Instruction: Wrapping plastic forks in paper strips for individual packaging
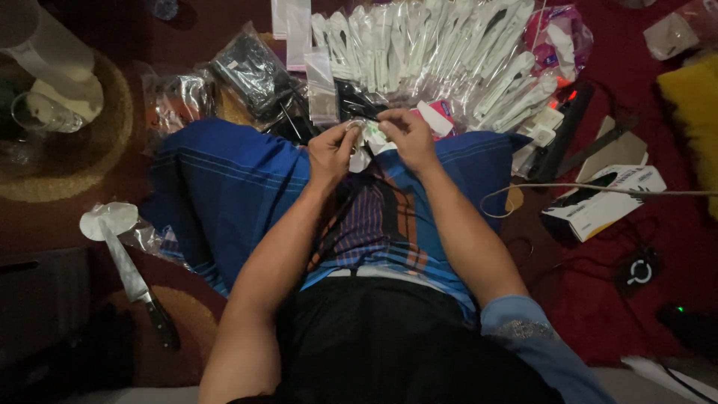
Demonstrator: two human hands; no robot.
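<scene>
I sit on the floor with a blue striped cloth (224,187) over my lap. My left hand (333,150) and my right hand (407,135) meet above my knees, both pinching a small clear plastic sleeve with a white item (369,138) inside. Just beyond my hands lies a fanned row of several white items in clear plastic sleeves (434,45). Dark cables in clear bags (254,71) lie to the left of that row.
A knife (131,277) with a dark handle lies on the floor at left beside crumpled plastic. A white cardboard box (606,198) sits at right, with a thin cable (598,188) across it. A yellow cushion (692,105) is far right; a round woven mat (82,150) far left.
</scene>
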